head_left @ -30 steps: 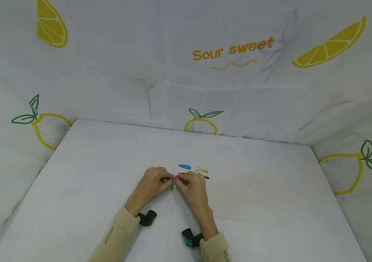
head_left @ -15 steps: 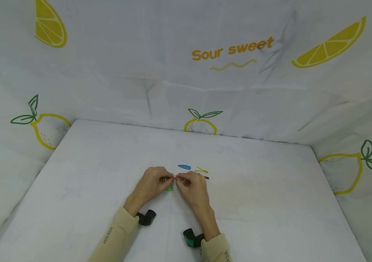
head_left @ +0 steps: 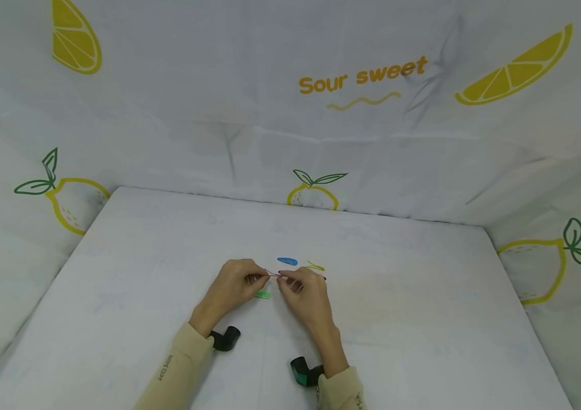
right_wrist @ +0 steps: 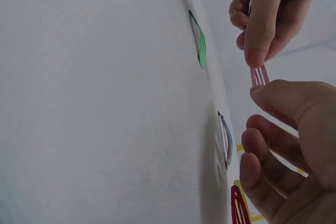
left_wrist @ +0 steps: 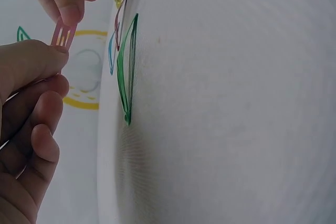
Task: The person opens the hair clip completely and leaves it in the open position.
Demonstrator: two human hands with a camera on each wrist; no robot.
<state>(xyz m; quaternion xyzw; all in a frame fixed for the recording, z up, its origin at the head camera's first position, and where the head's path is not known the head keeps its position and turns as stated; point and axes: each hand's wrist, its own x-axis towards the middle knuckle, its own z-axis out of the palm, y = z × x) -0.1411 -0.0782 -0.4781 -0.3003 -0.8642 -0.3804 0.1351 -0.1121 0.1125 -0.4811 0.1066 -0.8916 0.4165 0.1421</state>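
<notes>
Between both hands, raised off the table, is a pink snap hair clip [left_wrist: 63, 36]. My left hand [head_left: 236, 282] pinches one end with thumb and forefinger. At its other end, my right hand [head_left: 307, 296] pinches it the same way. Only the slotted middle of the clip [right_wrist: 259, 76] shows between the fingertips. A green hair clip [head_left: 262, 295] lies on the table by the left hand's fingers. Beyond the hands lie a blue hair clip [head_left: 287, 261] and a yellow one. In the right wrist view a red hair clip [right_wrist: 239, 203] overlaps the yellow hair clip [right_wrist: 237, 183].
A white table [head_left: 423, 319] carries the clips near its middle. Lemon-printed white cloth [head_left: 167, 102] hangs behind and at both sides. Another reddish clip [left_wrist: 120, 24] lies between the green and yellow ones. Black wrist cameras [head_left: 226, 339] sit under both wrists.
The hands have drawn slightly apart, so more of the pink hair clip shows between the fingertips. More of the green hair clip has come into sight beside the left hand.
</notes>
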